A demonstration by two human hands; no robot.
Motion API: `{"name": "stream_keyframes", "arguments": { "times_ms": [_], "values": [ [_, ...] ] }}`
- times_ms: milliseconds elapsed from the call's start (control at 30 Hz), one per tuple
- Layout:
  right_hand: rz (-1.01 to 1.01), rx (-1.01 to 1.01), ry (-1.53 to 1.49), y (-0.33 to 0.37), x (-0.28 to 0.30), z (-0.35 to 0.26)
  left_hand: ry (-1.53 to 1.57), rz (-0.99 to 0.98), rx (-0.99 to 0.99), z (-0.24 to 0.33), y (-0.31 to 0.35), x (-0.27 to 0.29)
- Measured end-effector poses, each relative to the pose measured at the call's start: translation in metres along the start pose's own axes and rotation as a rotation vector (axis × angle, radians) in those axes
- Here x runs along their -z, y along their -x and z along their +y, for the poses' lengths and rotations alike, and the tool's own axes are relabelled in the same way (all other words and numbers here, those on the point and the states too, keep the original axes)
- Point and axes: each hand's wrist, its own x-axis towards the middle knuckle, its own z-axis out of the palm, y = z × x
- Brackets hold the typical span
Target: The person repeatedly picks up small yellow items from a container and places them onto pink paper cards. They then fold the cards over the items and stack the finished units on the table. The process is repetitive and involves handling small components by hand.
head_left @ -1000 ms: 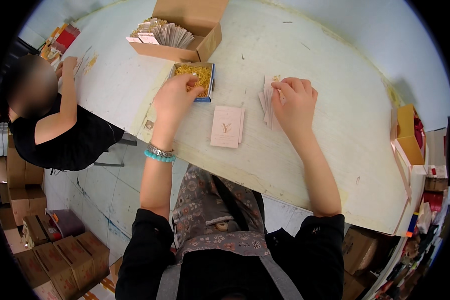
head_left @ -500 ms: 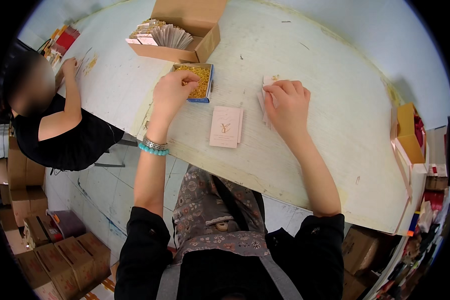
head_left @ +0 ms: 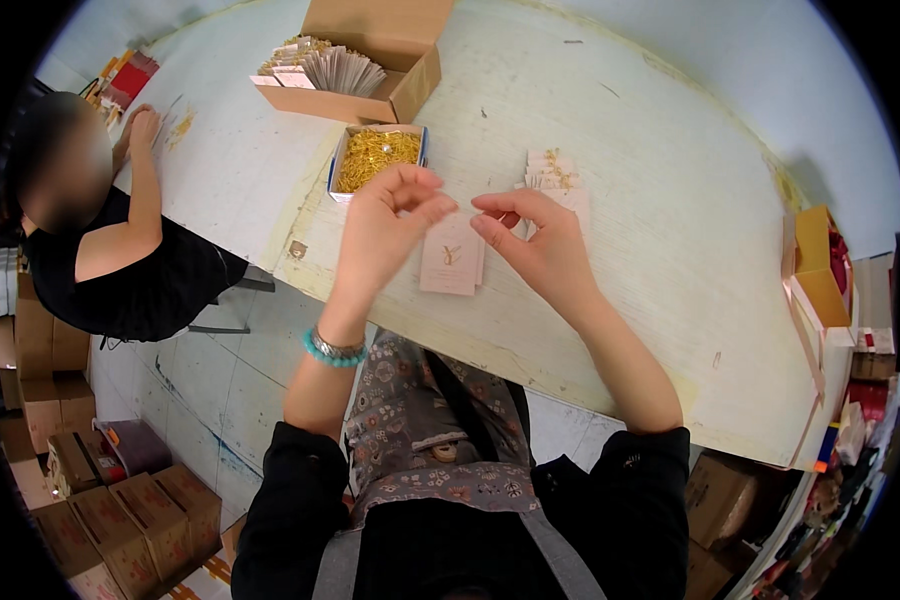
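My left hand (head_left: pixel 388 225) and my right hand (head_left: pixel 538 235) face each other over the table, fingertips a small gap apart. Thumb and fingers are curled into a pinch on each; whatever they hold is too small to make out. Below them lie pale pink cards (head_left: pixel 448 268) with a gold emblem, partly covered by my left hand. Just beyond my left hand stands a small blue-edged box (head_left: pixel 336 177) full of thin gold pin-like pieces (head_left: pixel 375 158). Past my right hand rests a fanned stack of pink cards (head_left: pixel 575 199) with gold bits at its top edge.
An open cardboard box (head_left: pixel 410 98) at the back holds rows of cards with gold bits. At left, a person in black (head_left: pixel 120 250) works at the same table (head_left: pixel 660 250). A yellow-lined box (head_left: pixel 820 270) stands at the right edge. Cartons (head_left: pixel 130 520) are piled on the floor.
My left hand has come away from the gold pieces, toward me and rightward. My right hand has moved left off the fanned cards, uncovering them. The small box has shifted slightly left.
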Motion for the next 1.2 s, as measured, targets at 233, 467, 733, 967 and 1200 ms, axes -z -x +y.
{"name": "stream_keyframes", "arguments": {
  "times_ms": [233, 467, 733, 967, 1200],
  "values": [
    [-0.115, -0.190, -0.184, 0.004, 0.005, -0.013, 0.103, -0.116, 0.083, 0.006, 0.022, -0.006],
    [-0.224, -0.559, -0.993, 0.011, 0.003, -0.018, -0.014, 0.018, -0.453, 0.001, 0.047, -0.019],
    [-0.364, -0.691, -1.309, 0.022, -0.001, -0.035, 0.097, 0.040, -0.610, -0.006, 0.052, -0.018],
    [-0.319, -0.641, -1.359, 0.029, -0.004, -0.040, 0.258, -0.015, -0.584, -0.007, 0.056, -0.020],
    [-0.335, -0.630, -1.351, 0.031, -0.006, -0.042, 0.487, -0.076, -0.438, -0.003, 0.058, -0.023]
  ]
}}
